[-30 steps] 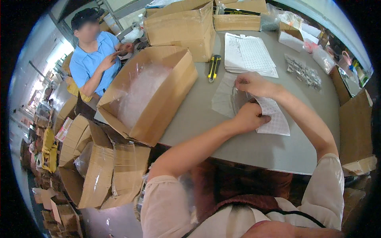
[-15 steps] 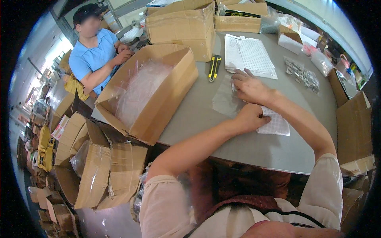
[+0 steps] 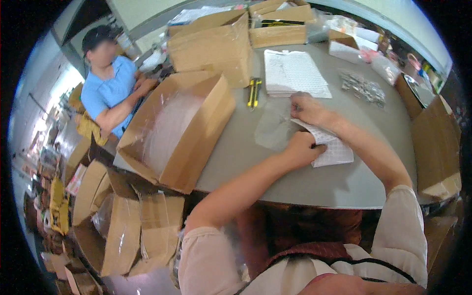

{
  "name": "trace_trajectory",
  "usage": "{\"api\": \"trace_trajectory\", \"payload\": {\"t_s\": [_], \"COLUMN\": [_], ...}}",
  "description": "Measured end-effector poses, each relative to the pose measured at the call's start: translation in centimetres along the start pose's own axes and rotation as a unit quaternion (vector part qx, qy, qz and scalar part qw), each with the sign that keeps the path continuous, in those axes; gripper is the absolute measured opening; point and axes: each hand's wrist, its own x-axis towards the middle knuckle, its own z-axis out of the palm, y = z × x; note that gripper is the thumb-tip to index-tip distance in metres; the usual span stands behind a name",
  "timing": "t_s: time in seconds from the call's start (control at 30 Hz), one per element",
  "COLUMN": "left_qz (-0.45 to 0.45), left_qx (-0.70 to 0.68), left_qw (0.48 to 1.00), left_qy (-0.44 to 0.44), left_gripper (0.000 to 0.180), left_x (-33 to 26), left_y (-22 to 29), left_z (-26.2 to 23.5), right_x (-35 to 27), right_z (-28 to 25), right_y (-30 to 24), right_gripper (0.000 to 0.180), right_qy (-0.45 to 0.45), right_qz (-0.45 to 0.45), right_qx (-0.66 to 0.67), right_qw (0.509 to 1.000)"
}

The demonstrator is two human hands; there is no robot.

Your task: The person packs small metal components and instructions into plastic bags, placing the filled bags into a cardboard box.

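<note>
as the head view looks down, the left hand (image 3: pixel 301 148) has thumb and fingers clamped on a white paper sheet with a fine printed grid (image 3: pixel 335 154), its long axis slanting down to the right across the grey tabletop (image 3: pixel 235 164). a clear, flat plastic bag (image 3: pixel 269 129) lies leftward of both hands — the right hand's (image 3: pixel 310 109) fingertips, bunched together, nearest its far right edge — though whether they pinch it, i cannot tell.

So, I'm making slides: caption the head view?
Left hand grips a white printed paper sheet, right hand at a clear plastic bag.
</note>
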Motion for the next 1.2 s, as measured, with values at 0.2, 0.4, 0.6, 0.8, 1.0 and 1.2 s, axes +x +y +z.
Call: {"api": "trace_trajectory", "payload": {"t_s": [0.2, 0.4, 0.6, 0.8, 1.0, 1.2], "left_qz": [0.021, -0.035, -0.013, -0.038, -0.047, -0.138], "left_qx": [-0.088, -0.099, -0.108, -0.107, -0.064, -0.079], "left_qw": [0.996, 0.989, 0.986, 0.987, 0.986, 0.972], "left_qy": [-0.003, -0.100, -0.122, -0.111, -0.148, -0.171], "left_gripper": [0.022, 0.023, 0.024, 0.025, 0.031, 0.030], "left_x": [-1.1, -1.2, -1.5, -1.3, -1.2, -1.1], "left_y": [-0.1, 1.1, 2.1, 0.8, 3.3, 3.3], "left_z": [-0.6, -0.8, -1.0, -1.9, -2.6, -2.2], "right_x": [-3.4, -5.0, -2.7, -5.2, -20.5, -41.8], "right_z": [-6.4, -8.6, -3.0, -6.0, -23.4, -41.6], "right_y": [0.9, 3.1, 0.2, 3.3, 13.5, 25.3], "right_gripper": [0.009, 0.025, 0.036, 0.017, 0.033, 0.026], "right_qy": [0.123, 0.016, -0.080, 0.116, 0.276, 0.315], "right_qz": [0.142, 0.171, 0.136, 0.139, 0.211, 0.352], "right_qx": [0.305, 0.159, 0.076, 0.352, 0.237, 0.138], "right_qw": [0.933, 0.972, 0.985, 0.918, 0.907, 0.871]}}
